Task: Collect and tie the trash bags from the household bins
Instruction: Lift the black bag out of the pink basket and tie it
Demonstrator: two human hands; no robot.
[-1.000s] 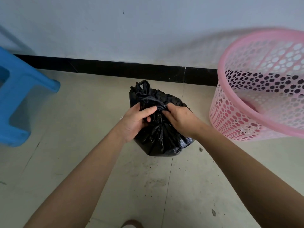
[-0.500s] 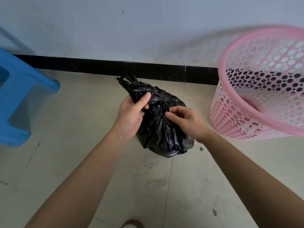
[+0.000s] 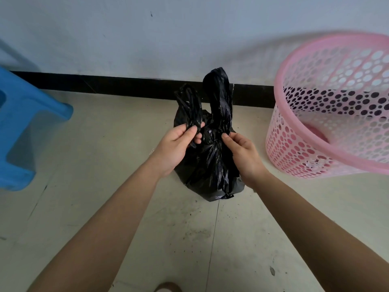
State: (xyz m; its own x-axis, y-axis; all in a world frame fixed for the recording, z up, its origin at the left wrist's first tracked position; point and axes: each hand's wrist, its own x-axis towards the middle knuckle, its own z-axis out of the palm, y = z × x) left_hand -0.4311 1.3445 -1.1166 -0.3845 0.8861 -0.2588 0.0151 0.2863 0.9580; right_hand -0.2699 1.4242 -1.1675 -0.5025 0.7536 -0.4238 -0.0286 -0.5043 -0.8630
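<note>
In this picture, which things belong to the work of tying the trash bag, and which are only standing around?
Belongs to the job: black trash bag, ends pinched by left hand and right hand; pink bin, lying tilted.
Just lying about: blue stool at the left.

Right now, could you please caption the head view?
Left hand and right hand pinch handles of the black trash bag.

On tiled floor (image 3: 105, 144): black trash bag (image 3: 208, 165), pink basket (image 3: 294, 148), blue stool (image 3: 21, 114).
</note>
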